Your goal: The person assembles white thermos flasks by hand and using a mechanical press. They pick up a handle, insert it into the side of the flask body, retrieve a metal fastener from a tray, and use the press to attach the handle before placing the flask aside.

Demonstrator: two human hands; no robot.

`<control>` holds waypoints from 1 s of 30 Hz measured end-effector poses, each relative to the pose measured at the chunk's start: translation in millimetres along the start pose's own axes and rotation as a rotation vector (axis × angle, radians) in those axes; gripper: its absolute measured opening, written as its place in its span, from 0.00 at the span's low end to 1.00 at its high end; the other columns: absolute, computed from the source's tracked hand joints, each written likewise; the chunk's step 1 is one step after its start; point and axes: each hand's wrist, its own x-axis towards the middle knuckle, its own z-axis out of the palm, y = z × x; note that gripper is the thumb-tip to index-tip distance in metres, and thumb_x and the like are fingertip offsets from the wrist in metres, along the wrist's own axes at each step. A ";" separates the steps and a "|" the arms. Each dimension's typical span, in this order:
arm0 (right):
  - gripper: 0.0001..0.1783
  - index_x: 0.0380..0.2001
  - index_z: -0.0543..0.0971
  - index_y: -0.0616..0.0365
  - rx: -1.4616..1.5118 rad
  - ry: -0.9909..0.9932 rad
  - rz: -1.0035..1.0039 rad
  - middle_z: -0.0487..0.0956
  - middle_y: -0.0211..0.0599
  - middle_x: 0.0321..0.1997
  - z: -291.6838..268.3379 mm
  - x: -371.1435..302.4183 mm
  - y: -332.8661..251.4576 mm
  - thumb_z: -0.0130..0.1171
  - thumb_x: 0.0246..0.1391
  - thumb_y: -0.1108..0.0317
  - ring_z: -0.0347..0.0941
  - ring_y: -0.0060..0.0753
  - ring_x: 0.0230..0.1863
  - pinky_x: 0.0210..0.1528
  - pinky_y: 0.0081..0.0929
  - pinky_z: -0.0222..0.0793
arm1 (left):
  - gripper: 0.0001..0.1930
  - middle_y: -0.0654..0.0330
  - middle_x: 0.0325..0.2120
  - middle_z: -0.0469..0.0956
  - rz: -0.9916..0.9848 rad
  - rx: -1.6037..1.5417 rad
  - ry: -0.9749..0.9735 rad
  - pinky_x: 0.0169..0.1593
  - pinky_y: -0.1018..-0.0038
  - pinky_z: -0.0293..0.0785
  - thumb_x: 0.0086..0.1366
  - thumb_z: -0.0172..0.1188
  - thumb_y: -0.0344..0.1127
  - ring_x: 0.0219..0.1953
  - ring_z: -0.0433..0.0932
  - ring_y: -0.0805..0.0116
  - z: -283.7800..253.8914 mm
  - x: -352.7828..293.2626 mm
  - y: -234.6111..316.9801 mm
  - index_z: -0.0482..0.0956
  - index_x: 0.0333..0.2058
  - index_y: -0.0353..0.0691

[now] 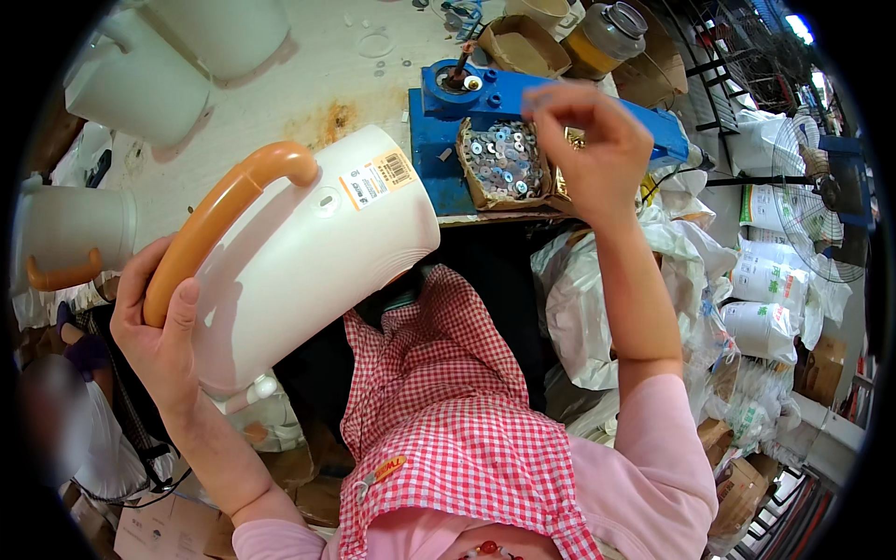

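Left hand (154, 350) wrapped around the orange handle (210, 215) of a white jug (308, 271), its long axis slanting from lower left to upper right; beyond, well right of it, the right hand's (605, 154) bunched fingers blur, any grip unclear, near a box of washers (481, 198) on a blue bench tool (511, 105)

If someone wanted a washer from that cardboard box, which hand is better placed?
Probably the right hand: it hovers near the washers in the cardboard box; blur hides whether it holds anything. The left hand is farther away, gripping the orange handle of the white jug.
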 end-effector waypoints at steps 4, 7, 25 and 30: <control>0.08 0.34 0.82 0.66 -0.010 0.088 -0.352 0.85 0.39 0.40 23.2 51.1 -11.8 0.63 0.50 0.86 0.81 0.23 0.39 0.45 0.21 0.78 | 0.22 0.69 0.35 0.76 -0.028 -0.014 -0.006 0.28 0.89 0.54 0.64 0.68 0.39 0.24 0.61 0.87 -0.5 -0.2 -0.7 0.77 0.52 0.31; 0.07 0.32 0.83 0.66 -0.124 0.038 -0.452 0.85 0.38 0.39 29.2 60.1 -10.4 0.65 0.48 0.85 0.82 0.23 0.39 0.43 0.20 0.79 | 0.22 0.68 0.35 0.76 -0.022 -0.026 -0.013 0.29 0.89 0.55 0.64 0.68 0.39 0.25 0.61 0.87 2.0 -0.2 3.2 0.77 0.51 0.31; 0.07 0.29 0.81 0.60 -0.273 -0.004 -0.668 0.85 0.35 0.35 26.6 68.5 -11.0 0.67 0.44 0.80 0.83 0.33 0.34 0.38 0.24 0.78 | 0.22 0.59 0.41 0.80 -0.122 -0.091 -0.026 0.51 0.78 0.71 0.60 0.72 0.37 0.43 0.77 0.73 1.7 0.1 15.1 0.78 0.49 0.30; 0.08 0.27 0.80 0.60 -0.357 0.012 -0.757 0.85 0.36 0.35 27.6 68.4 -9.6 0.70 0.41 0.79 0.83 0.36 0.34 0.38 0.25 0.78 | 0.23 0.66 0.36 0.77 -0.057 -0.050 -0.031 0.33 0.88 0.60 0.64 0.69 0.39 0.30 0.66 0.84 4.4 1.8 14.1 0.77 0.51 0.30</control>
